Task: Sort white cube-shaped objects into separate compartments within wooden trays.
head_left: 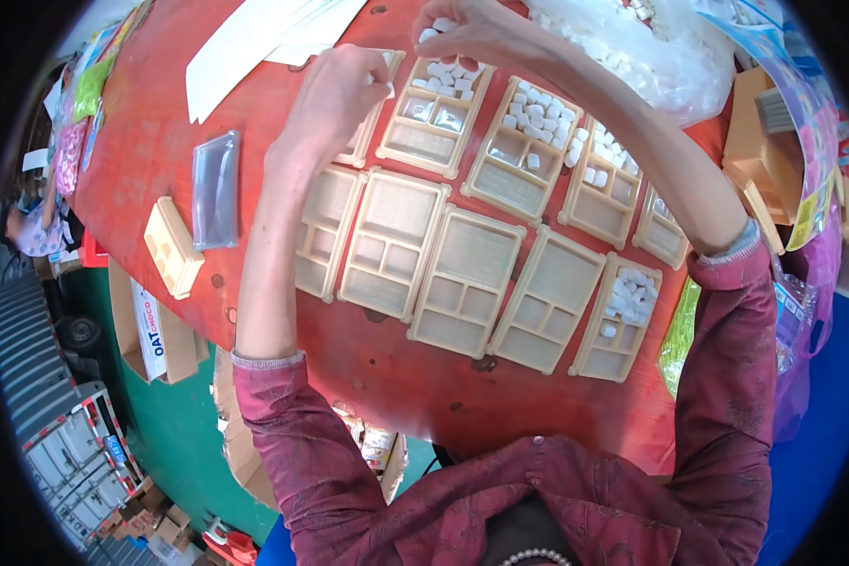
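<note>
Head view: upper centre, the left hand [342,87] pinches its fingers together, a white piece [390,91] at the tips. Beside it, the right hand [476,36] curls partly closed around white pieces [429,35]. Trays [393,209] fill the centre, several holding white pieces; a bag [646,71] lies upper right.
</note>
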### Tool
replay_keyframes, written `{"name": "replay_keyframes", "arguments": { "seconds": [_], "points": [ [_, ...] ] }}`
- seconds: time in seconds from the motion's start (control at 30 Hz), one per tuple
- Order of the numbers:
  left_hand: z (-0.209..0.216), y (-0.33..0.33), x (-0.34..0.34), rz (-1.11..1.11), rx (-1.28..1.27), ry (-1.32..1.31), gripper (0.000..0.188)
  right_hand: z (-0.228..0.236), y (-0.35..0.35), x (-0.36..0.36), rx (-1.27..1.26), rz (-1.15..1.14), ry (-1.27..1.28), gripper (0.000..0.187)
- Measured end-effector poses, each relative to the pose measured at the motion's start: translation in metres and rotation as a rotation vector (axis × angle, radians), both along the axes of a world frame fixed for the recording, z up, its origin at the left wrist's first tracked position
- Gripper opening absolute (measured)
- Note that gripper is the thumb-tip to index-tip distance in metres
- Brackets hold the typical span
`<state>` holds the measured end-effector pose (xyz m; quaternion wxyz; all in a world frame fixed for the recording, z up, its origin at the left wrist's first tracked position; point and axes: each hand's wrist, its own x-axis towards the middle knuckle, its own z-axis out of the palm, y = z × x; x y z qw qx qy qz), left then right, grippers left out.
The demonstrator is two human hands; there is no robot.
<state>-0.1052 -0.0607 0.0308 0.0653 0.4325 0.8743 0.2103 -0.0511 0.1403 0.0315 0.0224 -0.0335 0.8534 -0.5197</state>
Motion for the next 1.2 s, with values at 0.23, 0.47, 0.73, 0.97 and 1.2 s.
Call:
{"name": "replay_keyframes", "arguments": {
  "seconds": [0.23,0.47,0.73,0.97,1.2],
  "points": [
    [0.031,-0.045,0.018,0.284,0.200,-0.406,0.011,0.000,-0.036,0.037,0.026,0.139,0.051,0.018],
    [0.000,-0.099,0.039,0.409,0.230,-0.599,0.005,-0.020,-0.100,0.026,0.089,0.234,0.430,0.019],
    [-0.005,-0.110,0.053,0.468,0.481,-0.679,0.022,-0.022,-0.146,0.029,0.199,0.163,0.182,0.017],
    [-0.006,-0.128,0.061,0.465,0.524,-0.663,0.025,-0.017,-0.155,0.025,0.247,0.202,0.150,0.019],
    [-0.017,-0.146,0.060,0.464,0.565,-0.413,0.022,-0.042,-0.159,0.031,0.100,0.160,0.591,0.015]
  ]
}}
